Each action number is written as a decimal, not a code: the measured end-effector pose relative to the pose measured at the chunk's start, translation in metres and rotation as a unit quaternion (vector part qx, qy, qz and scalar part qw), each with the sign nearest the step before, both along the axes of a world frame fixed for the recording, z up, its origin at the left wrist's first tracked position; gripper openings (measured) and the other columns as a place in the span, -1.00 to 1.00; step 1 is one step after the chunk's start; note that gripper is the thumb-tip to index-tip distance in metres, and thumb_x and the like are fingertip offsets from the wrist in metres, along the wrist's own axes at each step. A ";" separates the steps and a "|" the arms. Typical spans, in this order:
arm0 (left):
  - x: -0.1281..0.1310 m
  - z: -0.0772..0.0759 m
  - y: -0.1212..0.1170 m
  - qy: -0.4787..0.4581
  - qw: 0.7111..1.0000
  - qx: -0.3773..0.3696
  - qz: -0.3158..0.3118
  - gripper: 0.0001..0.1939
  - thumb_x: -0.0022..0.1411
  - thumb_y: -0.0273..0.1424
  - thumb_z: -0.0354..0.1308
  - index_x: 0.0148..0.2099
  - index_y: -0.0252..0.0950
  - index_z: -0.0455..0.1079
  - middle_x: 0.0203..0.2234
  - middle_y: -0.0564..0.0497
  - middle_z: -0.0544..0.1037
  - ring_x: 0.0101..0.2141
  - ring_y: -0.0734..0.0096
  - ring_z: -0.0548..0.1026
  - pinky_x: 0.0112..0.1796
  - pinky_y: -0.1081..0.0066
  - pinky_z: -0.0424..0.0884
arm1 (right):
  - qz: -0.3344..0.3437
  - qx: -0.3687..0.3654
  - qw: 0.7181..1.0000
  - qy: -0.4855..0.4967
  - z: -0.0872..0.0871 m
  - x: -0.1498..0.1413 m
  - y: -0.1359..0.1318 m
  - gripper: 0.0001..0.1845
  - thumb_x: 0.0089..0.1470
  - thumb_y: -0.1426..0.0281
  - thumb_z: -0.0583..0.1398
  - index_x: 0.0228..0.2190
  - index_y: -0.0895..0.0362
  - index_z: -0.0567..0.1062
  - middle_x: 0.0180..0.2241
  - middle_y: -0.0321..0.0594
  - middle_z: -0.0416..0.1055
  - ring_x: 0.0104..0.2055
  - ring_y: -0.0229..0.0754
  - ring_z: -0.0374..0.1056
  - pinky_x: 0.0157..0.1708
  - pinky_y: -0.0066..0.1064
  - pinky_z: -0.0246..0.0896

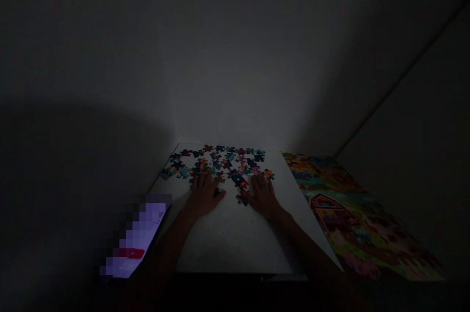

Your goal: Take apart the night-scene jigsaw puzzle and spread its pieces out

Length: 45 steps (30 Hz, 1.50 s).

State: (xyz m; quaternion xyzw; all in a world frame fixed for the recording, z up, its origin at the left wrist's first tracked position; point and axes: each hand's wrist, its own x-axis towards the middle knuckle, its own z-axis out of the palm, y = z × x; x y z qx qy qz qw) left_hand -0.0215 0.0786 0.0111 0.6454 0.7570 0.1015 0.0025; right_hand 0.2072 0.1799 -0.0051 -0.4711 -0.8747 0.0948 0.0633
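Many loose jigsaw puzzle pieces (227, 164) lie spread over the far half of a white table (235, 243). My left hand (204, 195) rests palm down with fingers spread, its fingertips on the near edge of the scattered pieces. One dark piece shows beside its thumb. To the right, my right hand (263, 196) also lies flat with fingers apart. Near its thumb are a few dark and red pieces (241, 182), some of which look joined. The light is dim, so I cannot make out what is under the palms.
Colourful farm-picture sheets (348, 233) lie along the table's right side, one showing a red barn. A lit screen (141, 233), partly pixelated, stands at the left edge. A pale wall (231, 67) rises behind the table. The table's front edge is close to me.
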 end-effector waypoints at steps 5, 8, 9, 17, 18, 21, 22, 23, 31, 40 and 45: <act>-0.017 0.005 0.015 -0.022 0.998 0.020 -0.047 -0.48 0.39 -0.10 -0.02 0.31 -0.12 0.28 0.34 -0.10 0.23 0.35 0.04 0.11 0.31 -0.05 -0.01 | -0.004 0.022 1.000 0.021 0.006 -0.022 0.026 -0.19 0.24 -0.05 0.04 0.34 0.15 0.13 0.40 0.07 -0.06 0.46 0.11 -0.24 0.37 0.05 -0.36; -0.020 0.007 0.021 -0.013 0.998 0.055 -0.025 -0.56 0.40 -0.18 -0.01 0.22 -0.17 0.38 0.26 -0.10 0.35 0.30 0.08 0.22 0.31 -0.07 -0.02 | -0.023 0.033 0.999 0.029 0.005 -0.033 0.039 -0.27 0.26 -0.02 0.02 0.29 0.15 0.22 0.37 0.07 0.05 0.44 0.11 -0.16 0.37 0.07 -0.36; -0.020 0.007 0.022 -0.007 0.998 0.066 0.003 -0.58 0.40 -0.22 -0.01 0.20 -0.21 0.41 0.24 -0.12 0.38 0.28 0.06 0.25 0.31 -0.10 -0.01 | -0.032 0.034 0.999 0.028 0.004 -0.037 0.042 -0.27 0.27 -0.03 0.01 0.28 0.15 0.24 0.36 0.08 0.07 0.44 0.12 -0.15 0.36 0.07 -0.37; 0.033 -0.001 0.018 -0.014 0.991 0.131 -0.019 -0.50 0.43 -0.22 -0.08 0.31 -0.29 0.27 0.28 -0.18 0.33 0.30 0.07 0.22 0.30 0.00 0.07 | 0.019 0.003 0.994 0.108 -0.003 -0.086 0.057 -0.31 0.26 -0.03 0.02 0.26 0.10 0.29 0.35 0.03 0.11 0.42 0.12 -0.10 0.34 0.12 -0.29; 0.043 -0.002 0.016 -0.031 0.990 0.129 -0.042 -0.43 0.42 -0.18 -0.07 0.36 -0.34 0.18 0.30 -0.21 0.28 0.31 0.08 0.19 0.30 0.01 0.07 | 0.031 -0.008 0.990 0.137 -0.003 -0.086 0.063 -0.35 0.28 0.01 -0.01 0.25 0.08 0.31 0.33 -0.01 0.14 0.41 0.08 -0.05 0.34 0.08 -0.23; 0.063 -0.007 0.010 -0.063 0.985 0.106 -0.120 -0.28 0.37 -0.02 -0.04 0.40 -0.36 0.09 0.35 -0.23 0.19 0.34 0.00 0.11 0.30 -0.11 0.01 | 0.033 0.009 0.974 0.222 -0.001 -0.065 0.085 -0.42 0.32 0.08 -0.07 0.21 0.06 0.37 0.30 -0.05 0.22 0.36 0.02 0.08 0.30 -0.02 -0.03; 0.066 -0.009 0.008 -0.067 0.982 0.095 -0.149 -0.29 0.37 0.00 -0.04 0.39 -0.31 0.12 0.35 -0.21 0.19 0.35 -0.02 0.10 0.30 -0.15 -0.02 | 0.018 0.036 0.972 0.232 -0.001 -0.052 0.092 -0.43 0.31 0.08 -0.06 0.18 0.07 0.40 0.30 -0.03 0.22 0.36 0.04 0.08 0.30 0.01 -0.03; 0.066 -0.010 0.007 -0.069 0.979 0.084 -0.173 -0.32 0.37 0.02 -0.05 0.37 -0.26 0.16 0.35 -0.17 0.19 0.35 -0.01 0.10 0.30 -0.18 -0.04 | 0.000 0.063 0.973 0.224 -0.002 -0.038 0.099 -0.44 0.30 0.09 -0.03 0.16 0.08 0.42 0.30 -0.01 0.21 0.36 0.08 0.07 0.30 0.08 -0.06; 0.046 -0.013 -0.002 -0.029 0.990 0.083 -0.112 -0.50 0.44 -0.13 -0.09 0.30 -0.17 0.29 0.32 -0.16 0.26 0.33 0.07 0.16 0.28 -0.11 0.06 | 0.005 0.067 0.989 0.129 -0.020 0.033 0.091 -0.48 0.25 0.23 0.06 0.16 0.13 0.43 0.24 0.06 0.29 0.31 0.07 0.17 0.26 0.03 0.05; 0.038 -0.017 0.003 0.049 0.997 0.059 -0.004 -0.49 0.46 -0.30 -0.22 0.36 -0.19 0.20 0.33 -0.25 0.22 0.33 -0.07 0.14 0.23 -0.23 0.06 | 0.073 -0.003 0.980 0.187 -0.005 0.019 0.052 -0.52 0.18 0.26 0.10 0.08 0.11 0.51 0.21 0.00 0.34 0.30 0.06 0.20 0.30 0.05 -0.02; 0.045 -0.011 0.026 0.051 0.997 0.055 -0.006 -0.45 0.43 -0.18 -0.14 0.36 -0.23 0.20 0.34 -0.23 0.21 0.34 -0.07 0.11 0.27 -0.17 -0.01 | 0.087 0.012 0.971 0.221 -0.005 0.007 0.050 -0.44 0.17 0.15 0.14 0.12 0.16 0.47 0.22 0.07 0.33 0.27 0.08 0.23 0.23 -0.05 0.16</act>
